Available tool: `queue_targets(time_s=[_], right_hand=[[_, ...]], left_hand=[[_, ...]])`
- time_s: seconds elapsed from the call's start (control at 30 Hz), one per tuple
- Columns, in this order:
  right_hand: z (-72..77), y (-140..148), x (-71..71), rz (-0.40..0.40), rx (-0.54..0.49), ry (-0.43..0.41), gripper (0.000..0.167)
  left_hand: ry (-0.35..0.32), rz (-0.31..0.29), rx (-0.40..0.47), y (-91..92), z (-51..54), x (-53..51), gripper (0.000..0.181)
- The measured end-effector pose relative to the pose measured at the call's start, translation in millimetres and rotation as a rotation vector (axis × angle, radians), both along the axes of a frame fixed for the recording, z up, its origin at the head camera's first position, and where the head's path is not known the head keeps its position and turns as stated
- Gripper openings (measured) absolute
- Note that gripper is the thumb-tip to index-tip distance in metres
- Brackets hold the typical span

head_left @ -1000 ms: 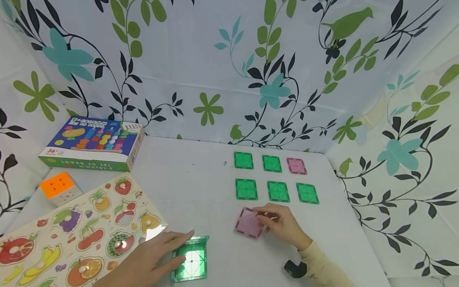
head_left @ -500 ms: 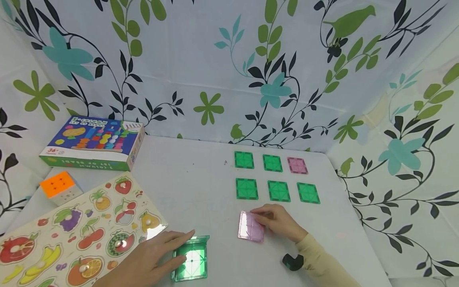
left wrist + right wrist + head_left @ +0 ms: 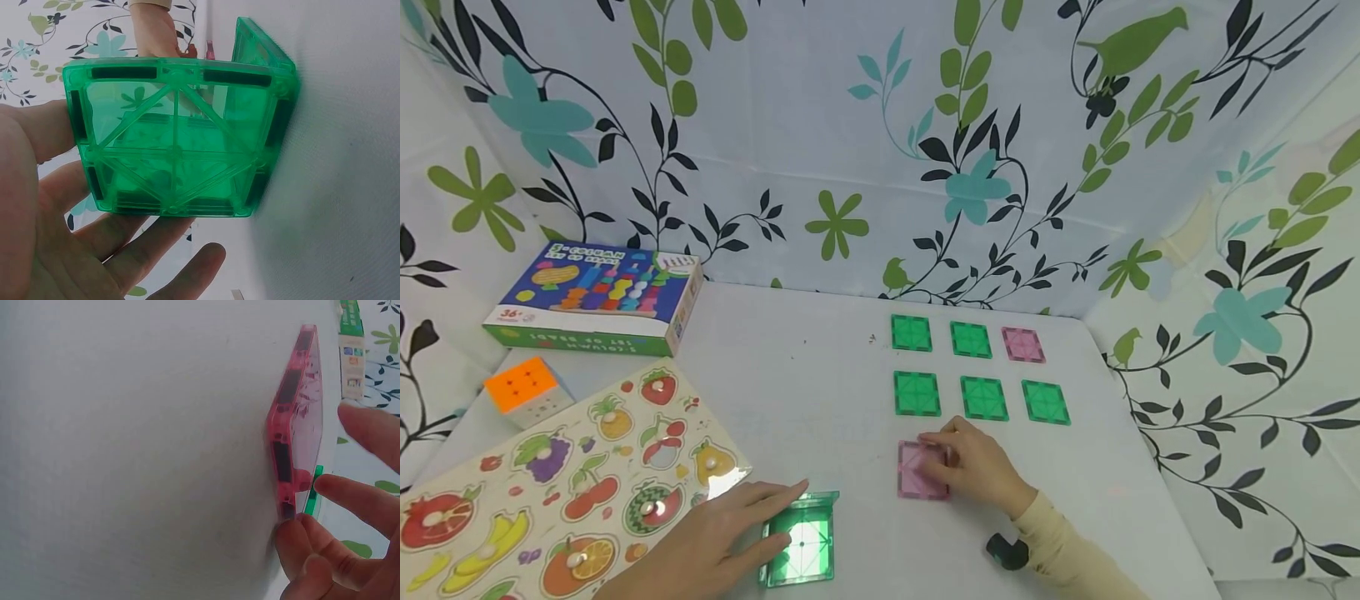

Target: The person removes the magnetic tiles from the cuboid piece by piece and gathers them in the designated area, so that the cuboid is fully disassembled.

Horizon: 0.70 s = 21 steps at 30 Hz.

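My left hand (image 3: 722, 533) rests at the left side of a green translucent tile structure (image 3: 807, 554), its fingers extended and touching it. Up close in the left wrist view, the structure (image 3: 175, 150) shows a square face and a raised panel, with my left hand (image 3: 94, 237) beside and below it. My right hand (image 3: 981, 467) pinches the right side of a pink square tile (image 3: 912, 483) at the table surface. The right wrist view has the pink tile (image 3: 282, 462) nearly edge-on, a corner touched by the fingertips of my right hand (image 3: 350, 531).
Beyond the pink tile lie several green tiles (image 3: 917, 393) and another pink tile (image 3: 1023, 344) in two rows. A fruit puzzle board (image 3: 625, 450), a cube (image 3: 527, 392) and a boxed game (image 3: 595, 300) occupy the left. A black object (image 3: 1006, 552) is by my right wrist.
The pink tile in my right hand has turned straighter and come down flatter; my right fingers have shifted over its right side. My left hand and the green structure have stayed put.
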State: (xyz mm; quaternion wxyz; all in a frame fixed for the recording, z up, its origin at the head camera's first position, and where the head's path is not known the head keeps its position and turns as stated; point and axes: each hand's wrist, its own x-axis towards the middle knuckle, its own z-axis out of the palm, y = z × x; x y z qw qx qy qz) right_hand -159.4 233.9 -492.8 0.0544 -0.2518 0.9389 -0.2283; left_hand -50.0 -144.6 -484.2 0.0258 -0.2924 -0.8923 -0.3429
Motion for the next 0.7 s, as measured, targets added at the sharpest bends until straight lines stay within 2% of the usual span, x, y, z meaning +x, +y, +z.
queue_targets(time_s=[0.17, 0.23, 0.43, 0.7], right_hand=[[2.8, -2.6, 8.4, 0.008, 0.126, 0.049, 0.074], [3.5, -3.0, 11.1, 0.035, 0.156, 0.081, 0.082], [5.8, -2.5, 14.1, 0.088, 0.181, 0.104, 0.077], [6.1, -1.4, 15.3, 0.090, 0.176, 0.073, 0.077]], left_hand=[[-0.006, -0.001, -0.008, -0.4, -0.1, -1.0, 0.054], [-0.007, 0.000, -0.012, -0.4, 0.0, -1.2, 0.054], [-0.012, 0.006, -0.018, -0.5, -0.1, -1.7, 0.055], [-0.064, 0.021, -0.050, -0.1, 0.9, -2.0, 0.054]])
